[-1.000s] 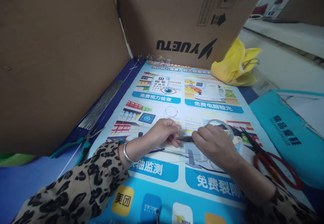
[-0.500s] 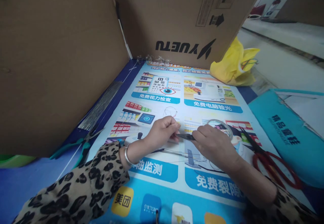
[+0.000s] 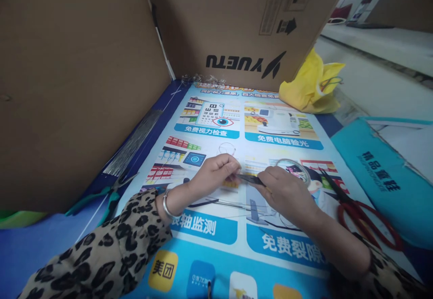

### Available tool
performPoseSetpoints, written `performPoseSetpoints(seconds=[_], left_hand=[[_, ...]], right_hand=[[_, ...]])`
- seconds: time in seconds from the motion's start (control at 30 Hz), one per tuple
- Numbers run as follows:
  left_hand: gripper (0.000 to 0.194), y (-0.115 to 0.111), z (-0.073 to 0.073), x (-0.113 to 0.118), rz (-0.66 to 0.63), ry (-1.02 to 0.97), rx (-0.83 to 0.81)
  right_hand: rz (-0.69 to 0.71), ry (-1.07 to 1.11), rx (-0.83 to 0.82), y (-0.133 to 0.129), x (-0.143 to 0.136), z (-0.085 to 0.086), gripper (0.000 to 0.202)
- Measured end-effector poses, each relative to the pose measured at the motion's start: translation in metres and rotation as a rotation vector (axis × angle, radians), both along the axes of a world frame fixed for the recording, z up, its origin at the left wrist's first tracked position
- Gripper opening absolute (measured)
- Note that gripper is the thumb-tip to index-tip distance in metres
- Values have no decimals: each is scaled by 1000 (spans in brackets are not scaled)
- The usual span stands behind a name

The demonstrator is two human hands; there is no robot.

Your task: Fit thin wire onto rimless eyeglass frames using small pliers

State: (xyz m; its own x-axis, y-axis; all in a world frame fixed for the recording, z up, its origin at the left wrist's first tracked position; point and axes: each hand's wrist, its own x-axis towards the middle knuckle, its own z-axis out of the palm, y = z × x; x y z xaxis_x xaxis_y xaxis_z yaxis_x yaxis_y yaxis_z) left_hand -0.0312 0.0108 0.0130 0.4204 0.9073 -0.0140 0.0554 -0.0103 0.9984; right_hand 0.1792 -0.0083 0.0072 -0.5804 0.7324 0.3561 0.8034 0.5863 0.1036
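Grip, right hand (image 3: pixel 287 195): fingers wrapped round the dark pliers (image 3: pixel 251 180), their pointed end aimed at the left hand. I take these pliers as landmark.

Grip, left hand (image 3: pixel 218 170): thumb and fingers pinched together at the tips of the pliers. What lies between them, or whether metal meets skin, I cannot tell; too small and blurred.

Loose wires (image 3: pixel 237 205): on the near side of the pliers, over the printed poster (image 3: pixel 242 125).

Wire coil (image 3: pixel 306 172): right of the pliers, partly behind the right hand.

Red-handled scissors (image 3: pixel 352 209): farther right of the pliers, handles near my right forearm.

Green-handled tool (image 3: pixel 113 197): well left of the pliers, beside a bundle of straight wires (image 3: pixel 133 143).

Hazards, in my judgement:
1. Nipped fingertip. Cause: pointed tips working so near the left fingers.
2. Small piece lost from the pinch. Cause: pliers slipping or twisting.
3. Wires dragged or tangled. Cause: a wrist dropping on the near side of the pliers.
4. Scissors nudged. Cause: the right forearm swinging outward.
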Motion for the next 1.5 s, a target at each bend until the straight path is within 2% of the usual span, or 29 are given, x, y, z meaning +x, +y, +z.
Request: performPoseSetpoints(seconds=[0.3,0.5,0.67,0.77,0.87,1.0,1.5], left_hand=[[29,11,-2,-4,96,101,-6],[28,11,-2,-2,92,62,-197],[29,10,-6,-1,83,-6,-294],[30,8,-6,0,90,35,-276],[31,7,-4,0,84,46,-176],[32,6,-4,0,93,78,-96],[29,4,-9,0,94,107,-172]], right_hand=[[-44,12,-25,2,0,-6,25],[-37,-26,12,2,-2,-5,23],[-58,50,41,3,-2,-8,21],[-12,95,69,2,-3,-9,18],[44,87,90,0,-5,-9,15],[42,36,96,-3,-8,-9,15],[79,-85,164,-5,-11,-7,16]])
